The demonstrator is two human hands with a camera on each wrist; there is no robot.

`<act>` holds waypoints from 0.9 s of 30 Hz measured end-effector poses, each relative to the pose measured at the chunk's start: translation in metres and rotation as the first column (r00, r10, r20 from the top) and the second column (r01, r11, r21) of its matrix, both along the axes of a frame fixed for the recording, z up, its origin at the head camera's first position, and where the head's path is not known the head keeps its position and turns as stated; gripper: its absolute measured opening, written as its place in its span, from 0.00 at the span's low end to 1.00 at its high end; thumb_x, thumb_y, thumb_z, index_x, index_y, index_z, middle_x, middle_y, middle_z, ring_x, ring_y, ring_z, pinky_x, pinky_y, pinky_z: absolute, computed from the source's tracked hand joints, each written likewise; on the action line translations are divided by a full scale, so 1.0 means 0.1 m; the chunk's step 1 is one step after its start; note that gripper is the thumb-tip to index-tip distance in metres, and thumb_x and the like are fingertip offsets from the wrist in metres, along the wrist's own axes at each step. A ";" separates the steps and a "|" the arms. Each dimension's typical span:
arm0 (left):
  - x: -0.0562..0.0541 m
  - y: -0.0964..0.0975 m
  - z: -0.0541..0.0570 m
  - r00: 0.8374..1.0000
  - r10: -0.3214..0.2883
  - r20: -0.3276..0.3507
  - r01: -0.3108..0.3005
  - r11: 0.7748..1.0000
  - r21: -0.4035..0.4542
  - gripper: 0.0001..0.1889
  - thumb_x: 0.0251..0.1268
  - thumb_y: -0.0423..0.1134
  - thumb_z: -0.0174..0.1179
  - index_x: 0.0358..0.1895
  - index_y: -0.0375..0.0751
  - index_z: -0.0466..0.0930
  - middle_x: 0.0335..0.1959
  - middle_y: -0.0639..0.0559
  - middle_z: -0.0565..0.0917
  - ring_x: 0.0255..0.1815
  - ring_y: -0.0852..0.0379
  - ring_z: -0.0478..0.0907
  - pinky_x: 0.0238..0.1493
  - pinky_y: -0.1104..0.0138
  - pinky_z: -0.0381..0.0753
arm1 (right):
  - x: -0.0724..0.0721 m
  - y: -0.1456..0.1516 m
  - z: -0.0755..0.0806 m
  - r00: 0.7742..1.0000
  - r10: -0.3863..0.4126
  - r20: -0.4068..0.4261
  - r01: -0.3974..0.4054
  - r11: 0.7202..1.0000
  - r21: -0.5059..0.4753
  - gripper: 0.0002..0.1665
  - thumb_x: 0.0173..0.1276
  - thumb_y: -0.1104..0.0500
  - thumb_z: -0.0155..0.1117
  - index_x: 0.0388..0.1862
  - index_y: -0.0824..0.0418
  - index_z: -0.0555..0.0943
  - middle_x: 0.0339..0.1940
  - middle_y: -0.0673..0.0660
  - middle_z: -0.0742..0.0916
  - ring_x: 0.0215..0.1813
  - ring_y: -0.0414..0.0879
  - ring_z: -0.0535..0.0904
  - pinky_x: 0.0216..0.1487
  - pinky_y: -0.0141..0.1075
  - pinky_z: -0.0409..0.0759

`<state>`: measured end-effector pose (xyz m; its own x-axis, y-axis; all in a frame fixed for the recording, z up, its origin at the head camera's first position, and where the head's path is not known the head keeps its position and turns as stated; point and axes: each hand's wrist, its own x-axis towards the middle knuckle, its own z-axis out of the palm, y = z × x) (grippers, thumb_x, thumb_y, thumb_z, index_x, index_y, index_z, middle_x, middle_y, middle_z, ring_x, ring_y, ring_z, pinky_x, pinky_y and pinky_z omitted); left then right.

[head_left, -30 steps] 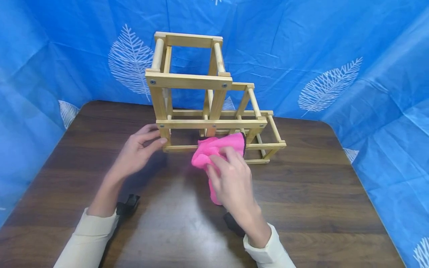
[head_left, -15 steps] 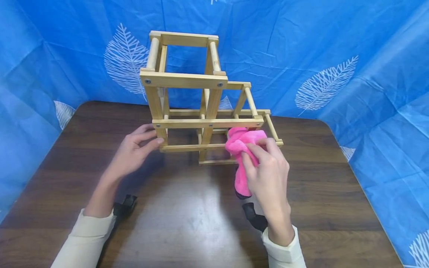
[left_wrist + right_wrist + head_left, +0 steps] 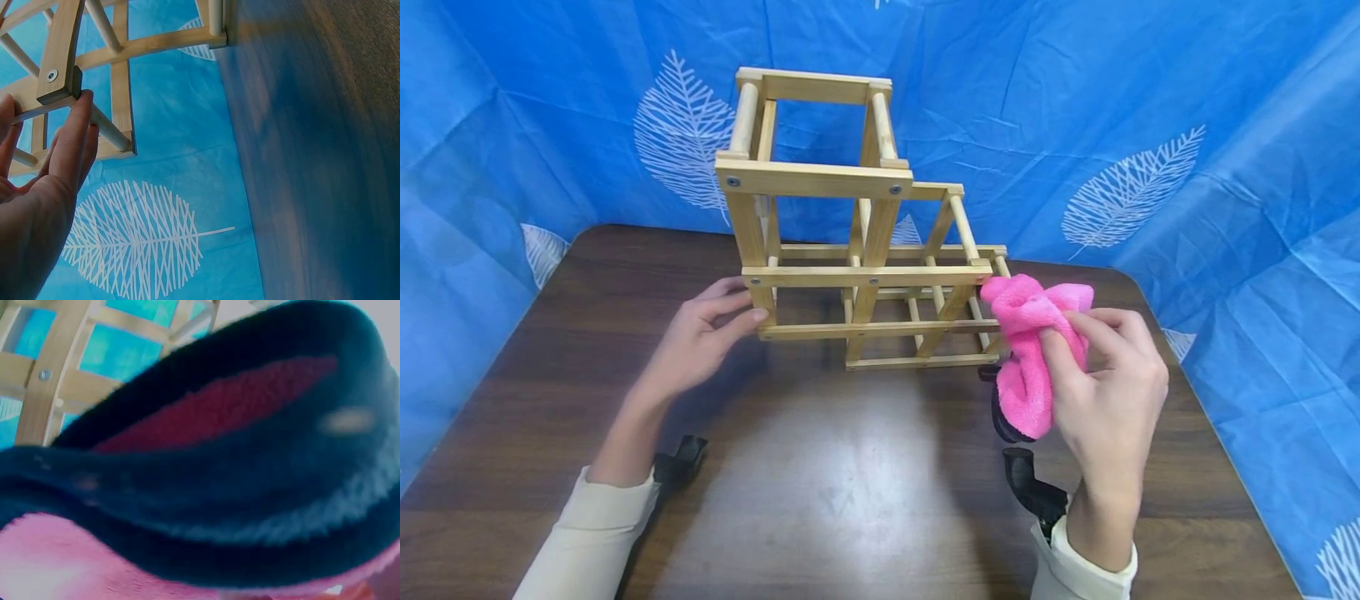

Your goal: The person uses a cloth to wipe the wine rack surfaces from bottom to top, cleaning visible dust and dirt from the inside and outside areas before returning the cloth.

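A stepped wooden rack (image 3: 814, 277) of pale slats and round dowels stands on the table. With thumb and fingers on either side, my left hand (image 3: 700, 337) holds its lower left corner post. In the left wrist view, the left hand (image 3: 53, 175) is at the end of a screwed slat (image 3: 59, 53). My right hand (image 3: 1108, 396) pinches a bunched pink cloth (image 3: 1028, 321) with dark edging, at the rack's low right end. Part of that end is hidden behind the cloth. The cloth's dark edging (image 3: 219, 506) fills much of the right wrist view.
The dark wood-grain table (image 3: 820, 500) extends around the rack and has rounded far corners. A blue curtain (image 3: 1000, 108) with white leaf prints hangs close behind the rack and along both sides. Black wrist mounts (image 3: 1033, 487) project from the cuffs.
My right hand has slid the pink cloth rightward along the rack's front, from near the middle to the right end. The left hand keeps its hold on the left post.
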<state>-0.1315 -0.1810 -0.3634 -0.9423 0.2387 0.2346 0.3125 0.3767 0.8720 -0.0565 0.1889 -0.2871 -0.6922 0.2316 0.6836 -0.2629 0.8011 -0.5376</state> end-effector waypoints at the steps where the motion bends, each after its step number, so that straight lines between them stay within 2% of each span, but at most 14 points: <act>1: 0.00 0.00 0.00 1.000 0.002 0.001 -0.002 1.000 0.000 0.17 0.73 0.35 0.58 0.60 0.31 0.79 0.64 0.42 0.73 0.61 0.44 0.72 0.49 0.76 0.73 | 0.00 0.01 0.00 1.000 -0.014 -0.018 0.014 1.000 -0.009 0.13 0.59 0.66 0.72 0.42 0.71 0.87 0.39 0.67 0.83 0.38 0.50 0.73 0.37 0.33 0.61; 5: 0.01 -0.02 0.00 1.000 0.011 0.010 -0.011 1.000 -0.006 0.17 0.73 0.35 0.57 0.60 0.31 0.79 0.64 0.41 0.73 0.62 0.44 0.72 0.53 0.67 0.76 | -0.08 -0.01 -0.06 0.998 -0.057 -0.038 0.056 0.998 -0.031 0.14 0.60 0.64 0.72 0.43 0.72 0.87 0.39 0.69 0.82 0.39 0.53 0.74 0.38 0.36 0.62; 9: 0.03 -0.03 0.00 1.000 0.017 0.016 -0.017 1.000 -0.013 0.18 0.73 0.36 0.57 0.60 0.31 0.79 0.65 0.41 0.73 0.62 0.43 0.71 0.55 0.55 0.76 | -0.24 -0.08 -0.22 0.998 -0.038 0.045 0.038 0.999 0.003 0.15 0.62 0.63 0.71 0.45 0.72 0.86 0.41 0.69 0.81 0.40 0.59 0.76 0.37 0.44 0.66; 11: 0.03 -0.03 -0.01 1.000 0.012 0.019 -0.012 1.000 -0.008 0.18 0.74 0.36 0.57 0.61 0.30 0.78 0.65 0.40 0.72 0.62 0.43 0.72 0.55 0.59 0.76 | -0.32 -0.11 -0.32 0.994 -0.021 0.106 0.018 0.999 0.028 0.17 0.63 0.63 0.70 0.48 0.71 0.85 0.43 0.69 0.80 0.42 0.60 0.77 0.38 0.49 0.69; 14: 0.02 -0.03 -0.02 1.000 0.006 0.014 -0.006 1.000 -0.004 0.18 0.73 0.36 0.57 0.60 0.31 0.78 0.64 0.41 0.73 0.61 0.44 0.73 0.52 0.70 0.75 | -0.43 -0.15 -0.45 0.983 -0.024 0.181 0.019 0.999 0.029 0.25 0.62 0.61 0.71 0.56 0.71 0.81 0.48 0.70 0.79 0.48 0.62 0.77 0.42 0.56 0.73; 16: 0.02 -0.02 -0.02 1.000 0.001 0.009 -0.001 1.000 -0.002 0.18 0.73 0.36 0.57 0.60 0.31 0.79 0.64 0.41 0.73 0.61 0.45 0.73 0.52 0.71 0.75 | -0.48 -0.15 -0.51 0.976 -0.035 0.214 0.032 0.999 0.020 0.30 0.61 0.60 0.72 0.60 0.71 0.77 0.52 0.70 0.77 0.52 0.63 0.76 0.45 0.58 0.74; 19: 0.01 -0.01 -0.01 1.000 -0.006 0.004 0.006 1.000 -0.003 0.17 0.73 0.36 0.57 0.60 0.31 0.79 0.64 0.41 0.73 0.62 0.44 0.72 0.55 0.59 0.76 | -0.53 -0.12 -0.57 0.964 -0.067 0.259 0.059 0.998 0.037 0.33 0.60 0.56 0.73 0.60 0.72 0.76 0.59 0.72 0.74 0.58 0.65 0.72 0.52 0.61 0.71; 22: 0.00 0.00 -0.01 1.000 -0.011 0.009 0.011 1.000 0.000 0.17 0.73 0.36 0.58 0.60 0.32 0.79 0.64 0.41 0.73 0.62 0.44 0.71 0.56 0.50 0.75 | -0.55 -0.05 -0.61 0.936 -0.089 0.342 0.065 0.995 0.080 0.33 0.62 0.50 0.72 0.59 0.70 0.78 0.67 0.72 0.68 0.66 0.67 0.64 0.57 0.65 0.67; 25: 0.01 0.01 -0.01 1.000 -0.008 0.010 0.008 1.000 0.002 0.17 0.73 0.36 0.58 0.60 0.32 0.80 0.64 0.42 0.73 0.62 0.44 0.72 0.55 0.58 0.76 | -0.54 0.02 -0.63 0.903 -0.045 0.427 0.012 0.997 0.081 0.35 0.64 0.46 0.69 0.62 0.67 0.77 0.72 0.73 0.62 0.72 0.69 0.57 0.60 0.69 0.63; 27: 0.01 0.02 -0.01 1.000 -0.006 0.007 0.006 1.000 0.007 0.17 0.73 0.35 0.58 0.59 0.32 0.80 0.63 0.42 0.74 0.61 0.45 0.73 0.53 0.68 0.76 | -0.55 0.07 -0.63 0.891 0.025 0.453 -0.048 0.998 0.039 0.35 0.66 0.46 0.67 0.65 0.67 0.76 0.73 0.75 0.61 0.73 0.70 0.55 0.62 0.69 0.61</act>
